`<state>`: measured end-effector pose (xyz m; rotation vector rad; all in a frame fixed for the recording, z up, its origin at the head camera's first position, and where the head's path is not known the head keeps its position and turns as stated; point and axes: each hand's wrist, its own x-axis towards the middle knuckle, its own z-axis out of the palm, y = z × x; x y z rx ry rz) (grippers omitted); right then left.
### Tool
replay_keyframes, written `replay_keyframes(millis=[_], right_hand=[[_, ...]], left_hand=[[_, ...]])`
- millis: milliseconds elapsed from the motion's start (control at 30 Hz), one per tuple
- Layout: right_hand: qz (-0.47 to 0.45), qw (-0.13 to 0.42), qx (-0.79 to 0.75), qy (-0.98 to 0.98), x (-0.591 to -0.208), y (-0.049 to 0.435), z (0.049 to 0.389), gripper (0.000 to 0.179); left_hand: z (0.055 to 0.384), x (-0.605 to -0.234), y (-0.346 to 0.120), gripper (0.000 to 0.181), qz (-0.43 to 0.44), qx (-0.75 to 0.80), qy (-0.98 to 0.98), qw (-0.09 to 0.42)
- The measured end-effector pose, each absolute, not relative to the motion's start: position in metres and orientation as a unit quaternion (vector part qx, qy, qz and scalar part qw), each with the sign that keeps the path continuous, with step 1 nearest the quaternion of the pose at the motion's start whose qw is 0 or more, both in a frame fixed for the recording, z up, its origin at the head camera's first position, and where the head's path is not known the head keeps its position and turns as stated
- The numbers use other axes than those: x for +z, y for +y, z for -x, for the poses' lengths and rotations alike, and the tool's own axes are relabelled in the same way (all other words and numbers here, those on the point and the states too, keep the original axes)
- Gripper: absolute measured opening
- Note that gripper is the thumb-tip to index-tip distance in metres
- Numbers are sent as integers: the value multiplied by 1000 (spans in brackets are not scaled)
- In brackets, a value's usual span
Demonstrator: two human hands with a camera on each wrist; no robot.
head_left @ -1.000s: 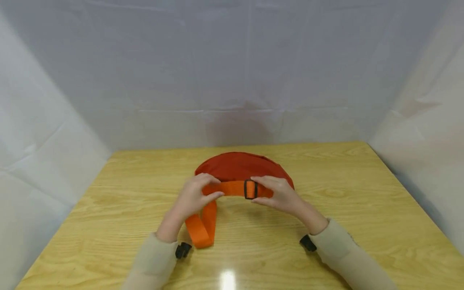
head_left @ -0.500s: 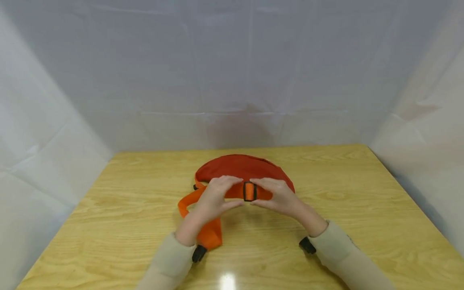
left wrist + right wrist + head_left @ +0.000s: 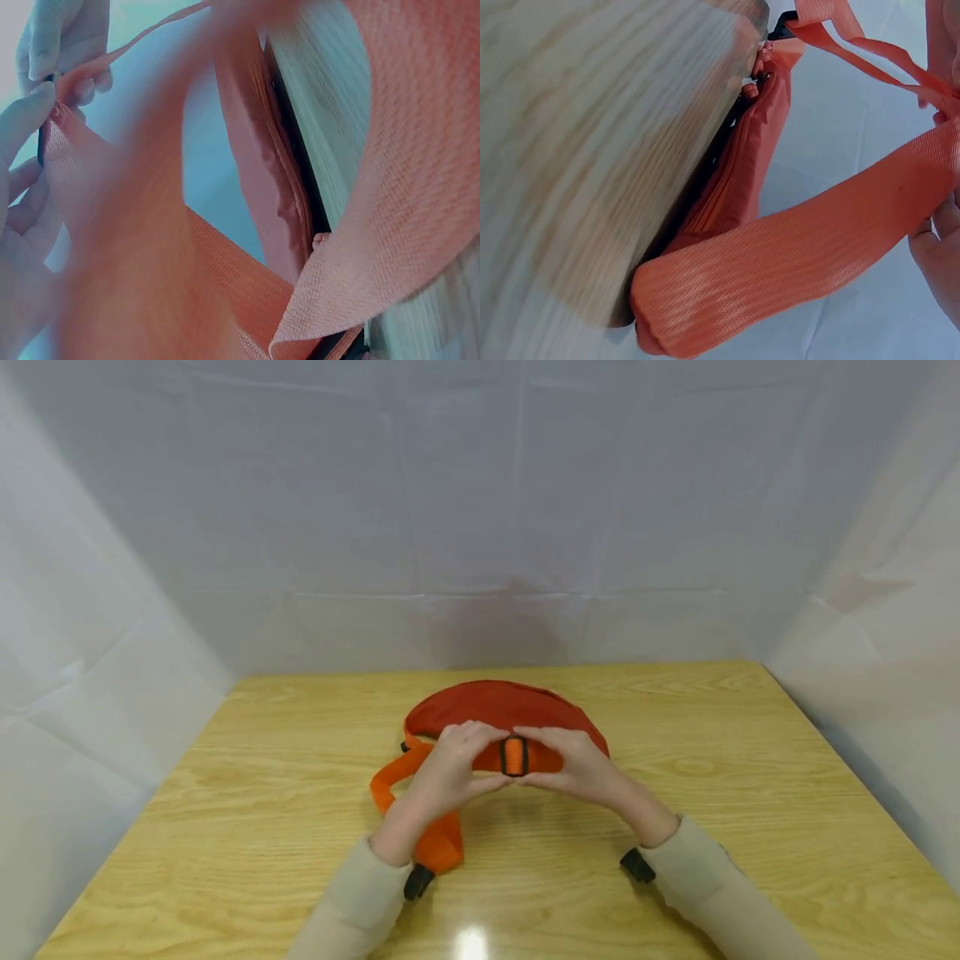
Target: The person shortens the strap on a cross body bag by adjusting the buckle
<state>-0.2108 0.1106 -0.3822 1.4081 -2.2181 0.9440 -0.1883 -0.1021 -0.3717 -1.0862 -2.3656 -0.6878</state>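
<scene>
A red waist bag (image 3: 495, 703) lies on the wooden table with its curved side away from me. In front of it, an orange webbing strap runs through a black slide buckle (image 3: 514, 757). My left hand (image 3: 450, 772) pinches the buckle's left edge with thumb and fingers. From the other side, my right hand (image 3: 573, 764) grips the buckle's right edge and the strap. Both hands' fingertips nearly meet around it. A loose strap loop (image 3: 386, 781) hangs left and passes beneath my left wrist. The left wrist view shows my thumb against the buckle, with blurred strap (image 3: 142, 225) in front.
The wooden table (image 3: 247, 810) spreads on both sides of the bag. White sheeting (image 3: 480, 527) stands behind it and at both sides. A small black piece (image 3: 406, 747) sits at the bag's left end. Black devices (image 3: 637, 866) sit at both cuffs.
My left hand has slid right from the strap to the slide buckle. The loose strap loop has shifted and bulges out left of my left wrist. My right hand has stayed almost still.
</scene>
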Motion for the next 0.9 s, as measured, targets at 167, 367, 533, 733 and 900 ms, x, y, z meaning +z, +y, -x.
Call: replay_keyframes(millis=[167, 367, 533, 733, 900], right_hand=[[-449, 99, 371, -807, -384, 117, 216, 44], [-399, 34, 418, -816, -385, 123, 219, 18], [-369, -14, 458, -809, -379, 126, 217, 14], [-358, -29, 485, -797, -377, 125, 217, 13], [-350, -23, 499, -792, -376, 123, 215, 10]], left_hand=[[190, -369, -106, 47, 388, -255, -858, 221], [191, -366, -110, 48, 385, -261, -856, 225], [191, -367, -110, 47, 389, -270, -850, 229], [191, -367, -109, 47, 397, -281, -839, 243], [189, -367, -106, 47, 413, -289, -828, 245]])
